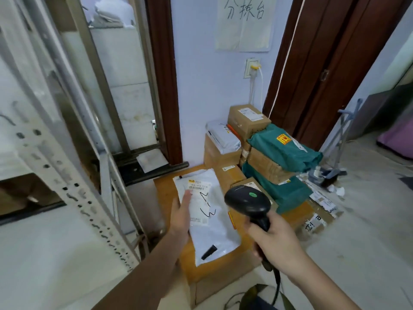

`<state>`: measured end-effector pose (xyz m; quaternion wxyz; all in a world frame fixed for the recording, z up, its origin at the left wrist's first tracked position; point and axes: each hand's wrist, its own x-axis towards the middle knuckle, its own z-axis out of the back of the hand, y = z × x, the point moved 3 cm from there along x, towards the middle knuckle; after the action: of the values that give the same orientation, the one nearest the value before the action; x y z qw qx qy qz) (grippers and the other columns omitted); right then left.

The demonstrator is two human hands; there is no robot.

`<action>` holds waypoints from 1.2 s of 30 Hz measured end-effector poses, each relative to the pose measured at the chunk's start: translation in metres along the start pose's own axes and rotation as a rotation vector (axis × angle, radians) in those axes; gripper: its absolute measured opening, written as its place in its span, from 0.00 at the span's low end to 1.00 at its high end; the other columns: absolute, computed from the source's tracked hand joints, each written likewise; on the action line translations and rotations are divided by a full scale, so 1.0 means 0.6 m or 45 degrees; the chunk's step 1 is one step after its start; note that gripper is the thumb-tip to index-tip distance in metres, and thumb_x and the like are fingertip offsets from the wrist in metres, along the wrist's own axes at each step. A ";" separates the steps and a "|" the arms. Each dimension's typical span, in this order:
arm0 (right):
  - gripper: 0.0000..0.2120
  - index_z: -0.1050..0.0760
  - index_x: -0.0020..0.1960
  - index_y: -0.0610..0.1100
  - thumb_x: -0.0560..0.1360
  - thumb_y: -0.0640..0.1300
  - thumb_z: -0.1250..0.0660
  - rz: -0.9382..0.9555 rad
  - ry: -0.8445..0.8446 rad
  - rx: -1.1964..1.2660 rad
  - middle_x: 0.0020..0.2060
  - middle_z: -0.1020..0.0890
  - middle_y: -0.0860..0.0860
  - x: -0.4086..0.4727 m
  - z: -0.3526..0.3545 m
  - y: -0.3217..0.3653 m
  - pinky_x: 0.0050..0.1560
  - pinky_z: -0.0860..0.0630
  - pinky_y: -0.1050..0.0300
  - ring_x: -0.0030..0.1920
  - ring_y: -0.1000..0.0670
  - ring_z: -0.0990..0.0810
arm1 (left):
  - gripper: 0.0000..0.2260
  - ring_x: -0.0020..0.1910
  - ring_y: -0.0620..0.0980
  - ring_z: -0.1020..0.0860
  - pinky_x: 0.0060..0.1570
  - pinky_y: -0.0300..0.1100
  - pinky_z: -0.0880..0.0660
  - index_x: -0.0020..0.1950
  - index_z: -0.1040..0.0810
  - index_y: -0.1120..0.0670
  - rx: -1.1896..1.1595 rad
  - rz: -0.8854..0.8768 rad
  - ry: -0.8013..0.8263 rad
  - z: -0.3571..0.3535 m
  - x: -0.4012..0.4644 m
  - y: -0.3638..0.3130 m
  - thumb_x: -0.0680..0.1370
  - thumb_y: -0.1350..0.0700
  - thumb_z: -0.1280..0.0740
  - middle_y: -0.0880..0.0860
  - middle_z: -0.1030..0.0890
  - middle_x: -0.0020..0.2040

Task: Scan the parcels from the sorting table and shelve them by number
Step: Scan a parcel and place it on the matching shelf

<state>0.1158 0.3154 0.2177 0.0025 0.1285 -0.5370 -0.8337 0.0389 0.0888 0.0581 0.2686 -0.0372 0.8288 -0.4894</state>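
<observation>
A white plastic mailer parcel (212,222) with a barcode label and black handwriting is lifted over the low wooden sorting table (165,191). My left hand (182,217) holds it by its left edge, thumb on the label side. My right hand (274,240) grips the handle of a black barcode scanner (248,201). The scanner's head, with a green spot on top, sits just right of the parcel and points toward it. On the table behind lie several more parcels: brown boxes (247,121), a grey mailer (223,136) and green bags (283,147).
A grey perforated metal shelf upright (73,193) stands at the left. A handwritten paper sign (244,21) hangs on the wall above the table. The scanner cable (277,287) hangs down at the bottom. A dustpan and broom (333,166) and torn cardboard (319,218) lie at the right.
</observation>
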 end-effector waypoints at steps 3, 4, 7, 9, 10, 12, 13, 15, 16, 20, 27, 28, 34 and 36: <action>0.03 0.27 0.48 0.42 0.78 0.37 0.34 0.064 0.076 -0.038 0.22 0.25 0.50 -0.031 -0.033 0.021 0.25 0.27 0.60 0.24 0.48 0.25 | 0.19 0.51 0.58 0.12 0.51 0.57 0.14 0.70 0.23 0.48 0.084 -0.056 0.009 0.044 -0.047 -0.014 0.81 0.42 0.29 0.54 0.12 0.55; 0.03 0.28 0.48 0.42 0.79 0.37 0.34 0.084 0.110 -0.050 0.21 0.25 0.51 -0.040 -0.043 0.028 0.25 0.28 0.61 0.23 0.49 0.25 | 0.17 0.50 0.58 0.12 0.47 0.54 0.14 0.68 0.22 0.49 0.091 -0.074 0.010 0.058 -0.064 -0.020 0.82 0.44 0.29 0.55 0.12 0.54; 0.04 0.28 0.47 0.43 0.79 0.39 0.34 0.132 0.210 -0.088 0.24 0.24 0.50 -0.063 -0.069 0.045 0.25 0.27 0.62 0.23 0.51 0.25 | 0.17 0.52 0.60 0.12 0.51 0.57 0.15 0.68 0.20 0.53 0.100 -0.130 0.001 0.099 -0.112 -0.031 0.82 0.45 0.30 0.57 0.12 0.55; 0.04 0.28 0.47 0.44 0.79 0.40 0.34 0.172 0.288 -0.119 0.32 0.21 0.42 -0.077 -0.088 0.052 0.27 0.26 0.61 0.23 0.51 0.24 | 0.18 0.52 0.59 0.12 0.54 0.59 0.15 0.68 0.20 0.53 0.110 -0.150 -0.054 0.129 -0.145 -0.033 0.82 0.45 0.29 0.57 0.12 0.54; 0.03 0.28 0.47 0.44 0.79 0.40 0.34 0.191 0.330 -0.134 0.36 0.21 0.38 -0.085 -0.097 0.053 0.27 0.26 0.60 0.24 0.51 0.24 | 0.17 0.51 0.59 0.12 0.51 0.56 0.15 0.66 0.20 0.53 0.108 -0.166 -0.094 0.144 -0.164 -0.035 0.82 0.46 0.29 0.56 0.11 0.53; 0.04 0.28 0.47 0.44 0.80 0.40 0.34 0.240 0.420 -0.155 0.36 0.22 0.39 -0.103 -0.116 0.053 0.27 0.26 0.59 0.24 0.50 0.24 | 0.13 0.49 0.58 0.12 0.46 0.51 0.15 0.64 0.19 0.54 0.099 -0.226 -0.149 0.174 -0.201 -0.037 0.83 0.49 0.30 0.56 0.11 0.52; 0.04 0.28 0.46 0.43 0.80 0.40 0.34 0.262 0.467 -0.166 0.34 0.23 0.41 -0.112 -0.126 0.052 0.26 0.27 0.58 0.24 0.49 0.25 | 0.13 0.50 0.58 0.12 0.49 0.53 0.15 0.65 0.19 0.54 0.090 -0.253 -0.196 0.192 -0.222 -0.037 0.84 0.49 0.31 0.56 0.11 0.53; 0.06 0.28 0.45 0.42 0.79 0.41 0.33 0.296 0.551 -0.185 0.30 0.25 0.44 -0.131 -0.146 0.048 0.27 0.27 0.57 0.23 0.50 0.25 | 0.14 0.53 0.58 0.12 0.56 0.57 0.16 0.65 0.19 0.55 0.069 -0.286 -0.291 0.231 -0.264 -0.034 0.83 0.49 0.31 0.56 0.11 0.54; 0.07 0.28 0.44 0.42 0.79 0.41 0.33 0.324 0.589 -0.193 0.27 0.25 0.44 -0.143 -0.157 0.046 0.28 0.27 0.55 0.23 0.49 0.26 | 0.14 0.54 0.58 0.13 0.58 0.58 0.17 0.65 0.19 0.55 0.056 -0.297 -0.337 0.253 -0.286 -0.030 0.83 0.48 0.31 0.56 0.12 0.55; 0.06 0.27 0.44 0.41 0.78 0.41 0.32 0.455 0.758 -0.236 0.23 0.24 0.49 -0.196 -0.219 0.056 0.31 0.26 0.49 0.23 0.47 0.25 | 0.15 0.55 0.57 0.13 0.60 0.57 0.18 0.65 0.19 0.56 -0.028 -0.332 -0.577 0.353 -0.385 -0.019 0.83 0.48 0.31 0.55 0.12 0.55; 0.04 0.25 0.47 0.41 0.78 0.41 0.32 0.615 1.046 -0.263 0.30 0.21 0.43 -0.319 -0.393 0.120 0.30 0.23 0.51 0.24 0.49 0.24 | 0.13 0.48 0.57 0.12 0.48 0.53 0.15 0.61 0.20 0.54 -0.164 -0.431 -0.946 0.563 -0.558 -0.040 0.84 0.46 0.32 0.54 0.11 0.50; 0.03 0.25 0.47 0.42 0.78 0.41 0.32 0.635 1.073 -0.279 0.29 0.21 0.44 -0.338 -0.421 0.129 0.30 0.23 0.52 0.24 0.49 0.24 | 0.13 0.48 0.56 0.12 0.46 0.51 0.15 0.61 0.20 0.54 -0.176 -0.448 -0.980 0.593 -0.580 -0.048 0.84 0.46 0.32 0.54 0.11 0.50; 0.02 0.25 0.49 0.49 0.78 0.43 0.32 0.681 1.230 -0.297 0.32 0.18 0.43 -0.447 -0.601 0.185 0.31 0.23 0.51 0.26 0.48 0.23 | 0.15 0.48 0.57 0.12 0.46 0.53 0.15 0.63 0.20 0.54 -0.241 -0.510 -1.139 0.784 -0.682 -0.096 0.83 0.45 0.31 0.56 0.12 0.52; 0.03 0.25 0.48 0.54 0.77 0.46 0.32 0.709 1.260 -0.296 0.34 0.17 0.42 -0.479 -0.659 0.200 0.34 0.22 0.48 0.28 0.49 0.22 | 0.17 0.50 0.58 0.12 0.51 0.57 0.15 0.64 0.21 0.55 -0.239 -0.519 -1.156 0.847 -0.702 -0.110 0.82 0.44 0.30 0.57 0.12 0.53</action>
<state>0.4635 -0.0485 0.2319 0.4867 0.3558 -0.3903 -0.6958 0.6296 -0.2107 0.0940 0.4964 -0.4312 0.6449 -0.3896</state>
